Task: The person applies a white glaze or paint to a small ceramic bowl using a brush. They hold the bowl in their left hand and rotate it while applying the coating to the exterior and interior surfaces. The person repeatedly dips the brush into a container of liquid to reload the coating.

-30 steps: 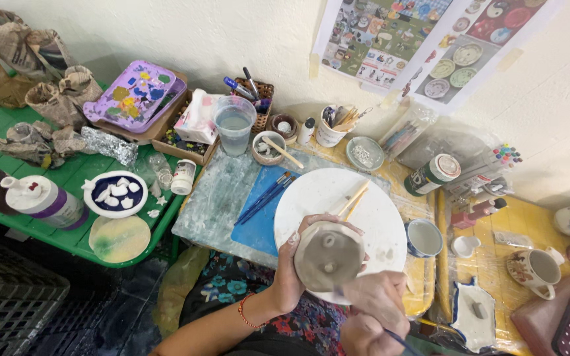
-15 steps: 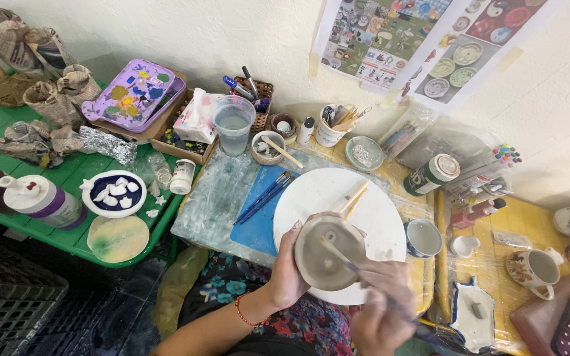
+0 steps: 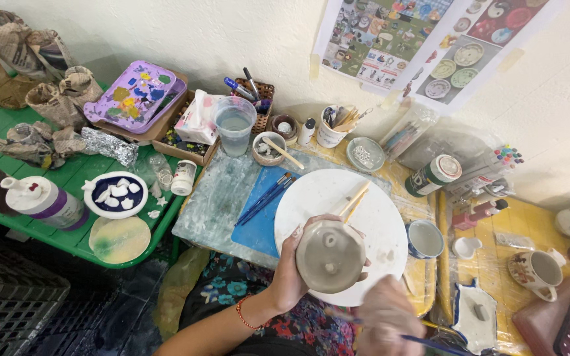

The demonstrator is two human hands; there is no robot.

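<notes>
We look down on a cluttered painting table. Our left hand (image 3: 293,273) grips a grey unglazed clay bowl (image 3: 330,256), fingers curled around its left side and far rim, holding it above the near edge of a round white turntable (image 3: 377,217). The bowl's underside faces us. Our right hand (image 3: 385,316) sits just below the bowl, blurred; its fingers close around a thin blue-handled brush (image 3: 433,343) that points off to the lower right. We cannot tell whether the brush tip touches the bowl.

Two wooden sticks (image 3: 354,200) lie on the turntable just beyond the bowl. To the left, several blue brushes (image 3: 264,198) rest on a blue mat (image 3: 256,224). Behind them stands a clear cup of cloudy water (image 3: 235,125), and a small bowl with a wooden stick (image 3: 270,148) sits beside it. A blue-and-white cup (image 3: 425,238) stands just right of the turntable. On the green table (image 3: 67,175) to the left sit a purple paint-stained palette (image 3: 134,97) and a dark blue dish holding white pieces (image 3: 116,194).
</notes>
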